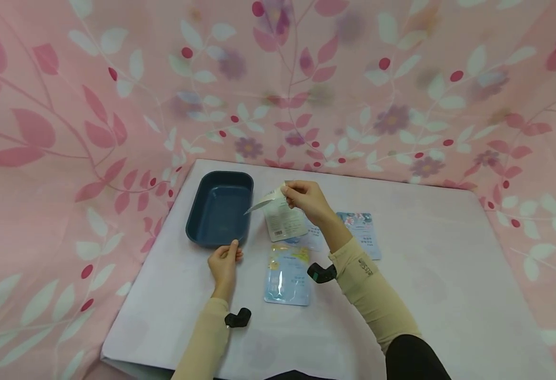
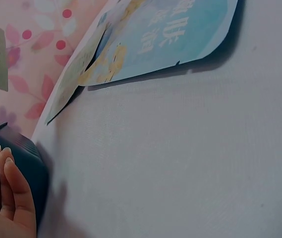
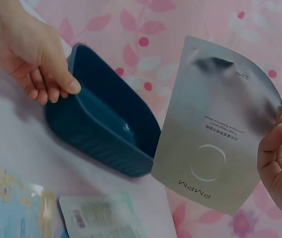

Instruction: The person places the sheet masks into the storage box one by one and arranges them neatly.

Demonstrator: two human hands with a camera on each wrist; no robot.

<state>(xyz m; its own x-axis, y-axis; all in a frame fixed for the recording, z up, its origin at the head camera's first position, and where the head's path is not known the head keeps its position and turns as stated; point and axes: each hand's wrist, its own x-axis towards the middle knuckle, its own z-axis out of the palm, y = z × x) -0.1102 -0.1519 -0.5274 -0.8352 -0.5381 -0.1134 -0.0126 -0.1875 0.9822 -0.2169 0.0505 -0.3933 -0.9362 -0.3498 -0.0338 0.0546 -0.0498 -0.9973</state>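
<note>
My right hand (image 1: 308, 200) pinches one edge of a sheet mask packet (image 3: 210, 139) between thumb and fingers. This silver-green packet, printed PMPM, is raised and slightly bent beside the tub. My left hand (image 1: 224, 265) holds the near rim of a dark blue rectangular tub (image 1: 218, 208), thumb on the rim and fingers against the outer wall. Beneath the raised packet, a pale green packet (image 1: 284, 224) lies on the table, overlapping a light blue packet (image 1: 314, 238). A blue and yellow packet (image 1: 287, 279) lies nearer to me.
Another blue flowered packet (image 1: 365, 237) lies to the right, partly behind my right forearm. A white cloth covers the table (image 1: 439, 264). Pink floral fabric (image 1: 306, 79) hangs behind and at the sides.
</note>
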